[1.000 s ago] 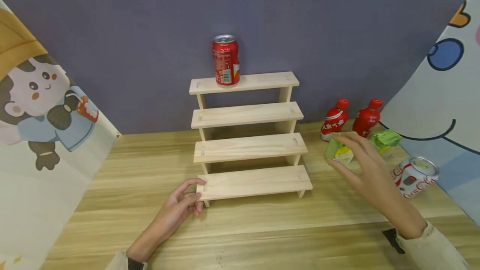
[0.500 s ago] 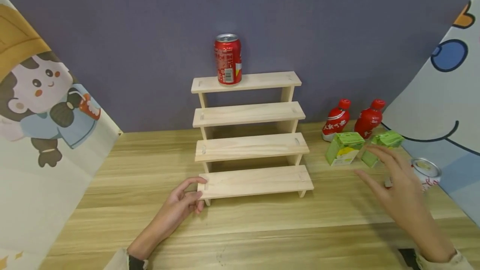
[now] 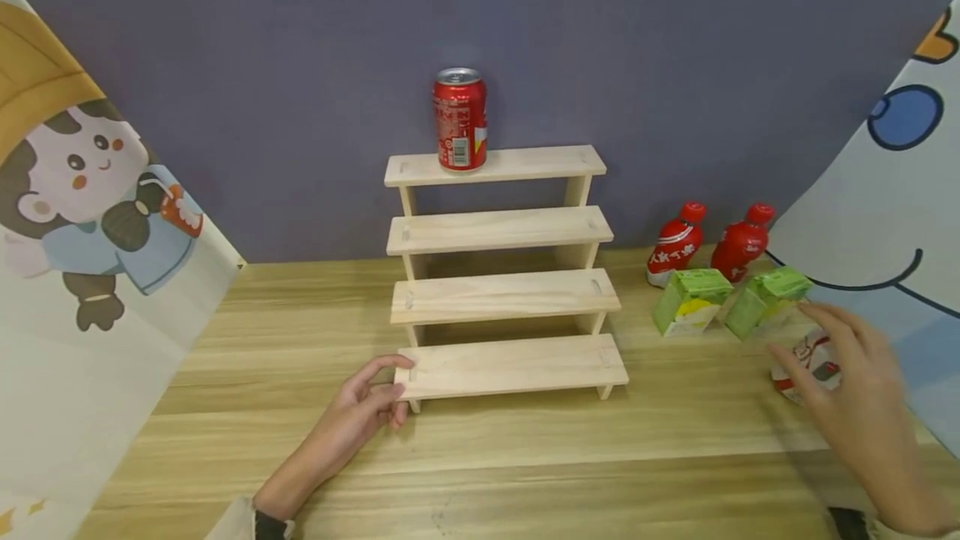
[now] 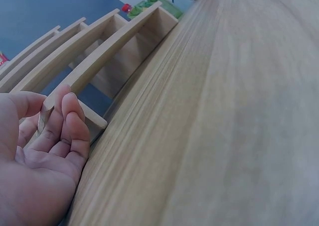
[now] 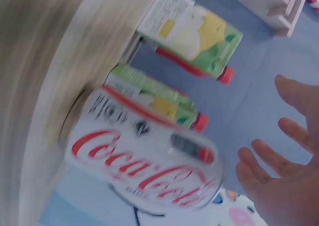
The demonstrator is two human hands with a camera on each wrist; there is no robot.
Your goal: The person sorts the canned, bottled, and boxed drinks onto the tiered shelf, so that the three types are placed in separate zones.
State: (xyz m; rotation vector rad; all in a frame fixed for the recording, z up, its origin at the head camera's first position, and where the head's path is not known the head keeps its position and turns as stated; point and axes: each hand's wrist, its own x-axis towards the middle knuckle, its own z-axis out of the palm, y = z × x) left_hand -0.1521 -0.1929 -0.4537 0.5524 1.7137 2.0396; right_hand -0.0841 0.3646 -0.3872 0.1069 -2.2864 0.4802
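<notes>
A four-step wooden display rack (image 3: 510, 365) stands mid-table, and my left hand (image 3: 348, 419) pinches the left end of its lowest board between thumb and fingers. In the left wrist view those fingers (image 4: 70, 121) curl around the board's end. On the top step a red drink can (image 3: 461, 123) stands upright. Over at the right, my right hand (image 3: 862, 398) hovers by a white Coca-Cola can (image 3: 802, 369), partly hiding it in the head view. The right wrist view shows the can (image 5: 144, 156) apart from the spread fingers, with nothing held.
Two green drink cartons (image 3: 692, 302) stand left of and behind the white can. Behind them are two red bottles (image 3: 675, 244) near the dark back wall (image 3: 300, 107). Printed panels (image 3: 847, 232) bound the table (image 3: 525, 473) on both sides.
My right hand has moved right, from in front of the green cartons to beside the white can. The left hand keeps its hold on the rack. The head view has shifted slightly.
</notes>
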